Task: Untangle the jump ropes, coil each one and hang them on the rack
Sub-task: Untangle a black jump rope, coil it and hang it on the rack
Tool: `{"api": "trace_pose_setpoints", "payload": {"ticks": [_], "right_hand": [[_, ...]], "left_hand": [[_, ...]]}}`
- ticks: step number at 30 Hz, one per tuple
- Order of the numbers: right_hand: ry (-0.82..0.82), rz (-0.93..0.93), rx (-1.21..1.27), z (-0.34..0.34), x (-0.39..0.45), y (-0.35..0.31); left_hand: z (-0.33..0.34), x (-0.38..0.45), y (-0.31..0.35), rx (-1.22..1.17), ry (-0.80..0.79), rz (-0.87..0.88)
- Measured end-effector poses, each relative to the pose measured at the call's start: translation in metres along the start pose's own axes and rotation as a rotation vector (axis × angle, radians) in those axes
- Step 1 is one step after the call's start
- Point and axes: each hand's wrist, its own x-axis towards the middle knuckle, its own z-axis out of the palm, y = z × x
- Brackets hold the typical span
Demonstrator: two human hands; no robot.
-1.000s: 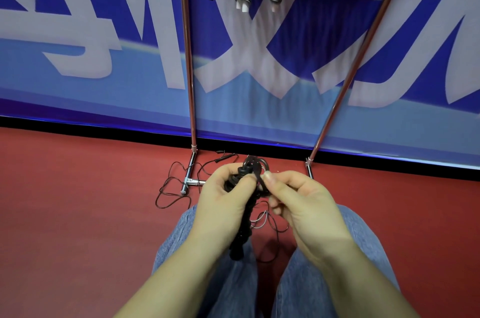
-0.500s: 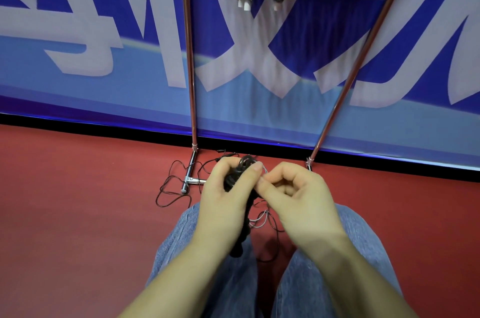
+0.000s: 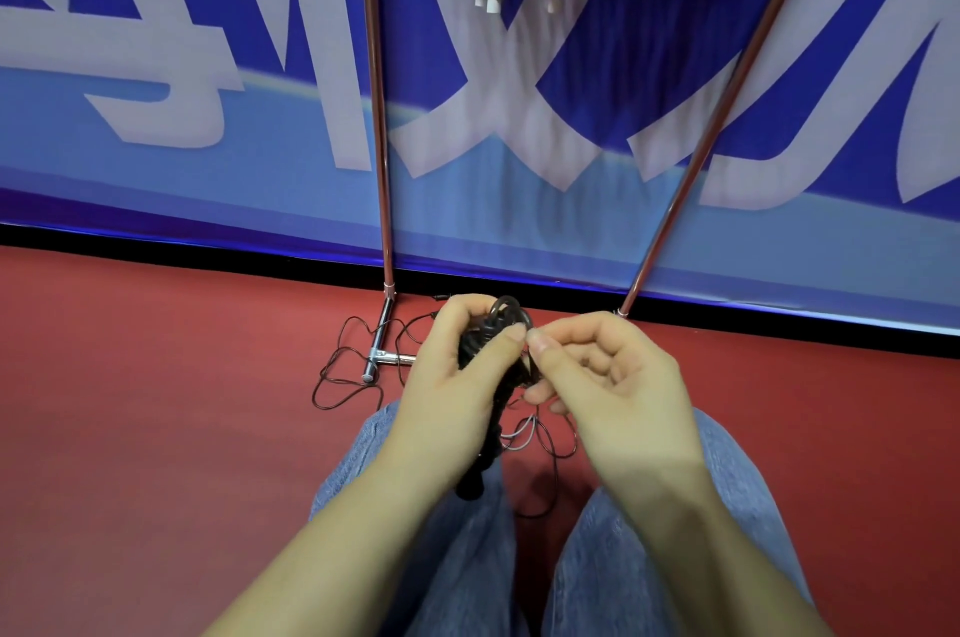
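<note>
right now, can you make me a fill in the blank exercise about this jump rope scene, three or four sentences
1. The left hand grips a black jump rope wound round its ____.
2. ____ coiled ropes already hang at the top of the rack.
3. Loose black cord lies on the ____ floor.
4. The right hand pinches the cord between thumb and ____.

Missing words: handles; three; red; forefinger
</note>
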Motion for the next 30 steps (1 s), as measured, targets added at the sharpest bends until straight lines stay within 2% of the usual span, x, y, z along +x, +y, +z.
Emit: {"api": "trace_pose_setpoints", "payload": {"ticks": [4, 14, 18, 22, 26, 30], "right_hand": [[-0.022, 0.072, 0.016, -0.005, 0.004, -0.002], [-0.087, 0.052, 0.003, -0.003, 0.001, 0.002], [-0.072, 0.023, -0.020, 0.000, -0.001, 0.002], [-0.031, 0.013, -0.032, 0.002, -0.003, 0.004], [-0.063, 0.009, 0.012, 0.002, -0.004, 0.006], [0.009, 0.016, 0.088, 0.000, -0.001, 0.006]], "left_hand": [[-0.002, 0.001, 0.004, -0.038, -0.078, 0.017], [0.001, -0.002, 0.005, 0.092, -0.018, 0.114], [0.005, -0.004, 0.009, 0.002, 0.020, 0.054], [0.005, -0.003, 0.010, 0.015, 0.034, 0.041], [0.002, 0.003, 0.007, -0.092, 0.072, -0.058], [-0.001, 0.007, 0.001, -0.207, 0.004, -0.171]]}}
